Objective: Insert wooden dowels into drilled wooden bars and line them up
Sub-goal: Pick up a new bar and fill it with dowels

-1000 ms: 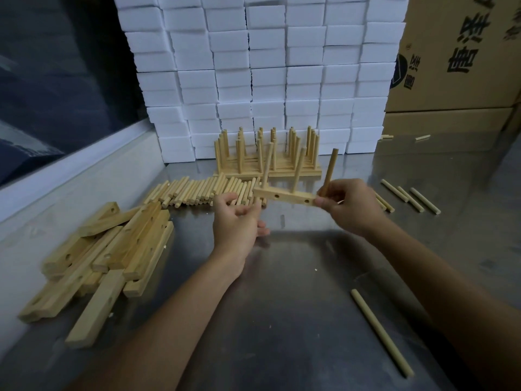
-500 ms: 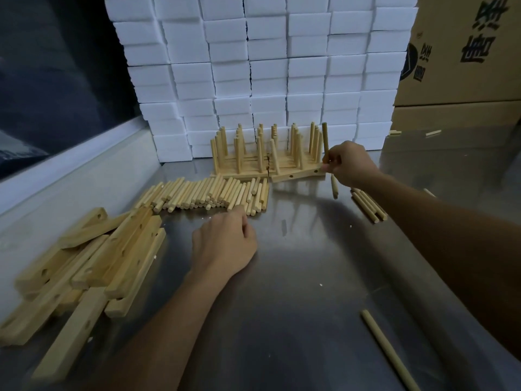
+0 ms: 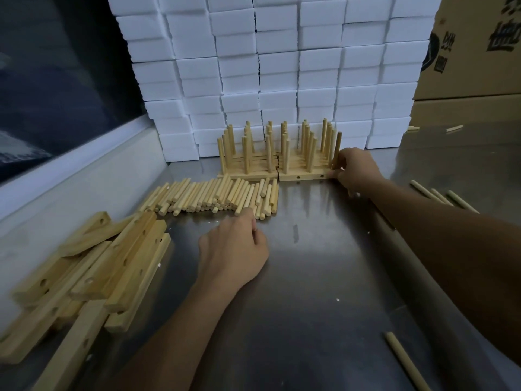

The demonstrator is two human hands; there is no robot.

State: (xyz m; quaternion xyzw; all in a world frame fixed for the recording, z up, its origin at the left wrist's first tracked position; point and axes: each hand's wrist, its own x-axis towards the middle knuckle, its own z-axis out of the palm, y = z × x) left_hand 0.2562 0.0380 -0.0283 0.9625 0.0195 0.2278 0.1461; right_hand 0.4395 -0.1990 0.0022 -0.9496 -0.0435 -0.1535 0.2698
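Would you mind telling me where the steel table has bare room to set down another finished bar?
Bare steel lies between the left hand and right forearm, below the loose dowels. Crowded: drilled bars at left, doweled bars against the foam blocks.

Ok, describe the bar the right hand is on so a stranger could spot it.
Find the white block wall. Before it stand doweled bars in two groups. The bar is the front one of the right group, touched by the right hand, with side holes facing you.
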